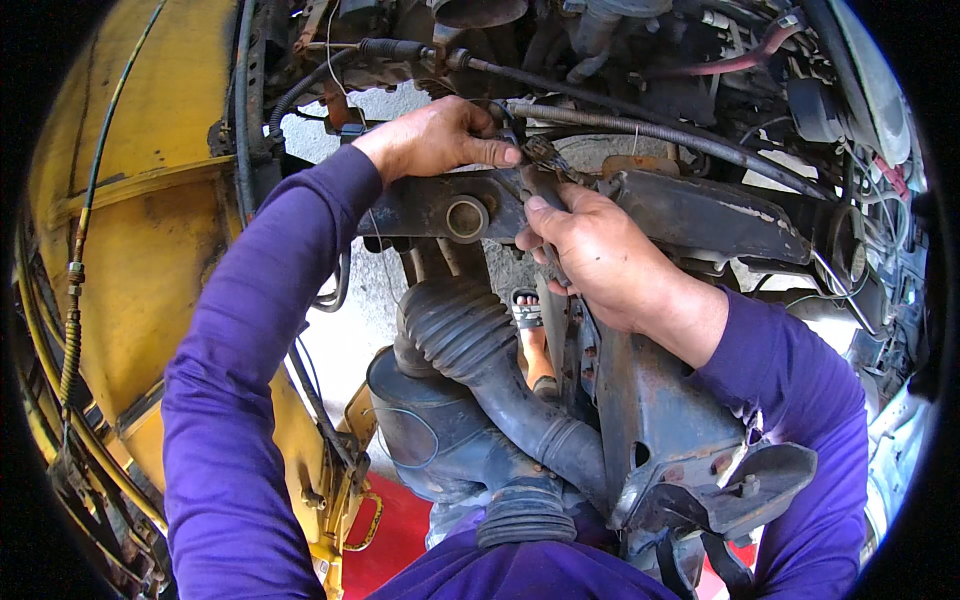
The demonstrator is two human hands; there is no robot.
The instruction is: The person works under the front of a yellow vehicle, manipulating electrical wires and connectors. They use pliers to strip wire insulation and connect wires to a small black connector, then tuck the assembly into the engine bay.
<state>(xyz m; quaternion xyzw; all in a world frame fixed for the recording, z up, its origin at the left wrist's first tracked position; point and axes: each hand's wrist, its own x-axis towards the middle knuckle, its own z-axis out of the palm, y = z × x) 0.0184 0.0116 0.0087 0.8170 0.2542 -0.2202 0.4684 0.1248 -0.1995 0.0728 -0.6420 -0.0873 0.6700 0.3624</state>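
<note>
My left hand reaches in over the dark metal crossmember. Its thumb and fingers are pinched together beside a tangle of thin wires; what lies between them is too small to make out. Just to the right, my right hand is closed round a dark, wrapped wire bundle, thumb on top and fingers curled beneath. The loose wires spread out at the upper end of this bundle, between both hands. Both my forearms are in purple sleeves.
Below my hands are a ribbed black air hose and a round dark canister. A yellow body panel stands at the left. A long corrugated cable crosses behind my hands. A sandalled foot shows beneath.
</note>
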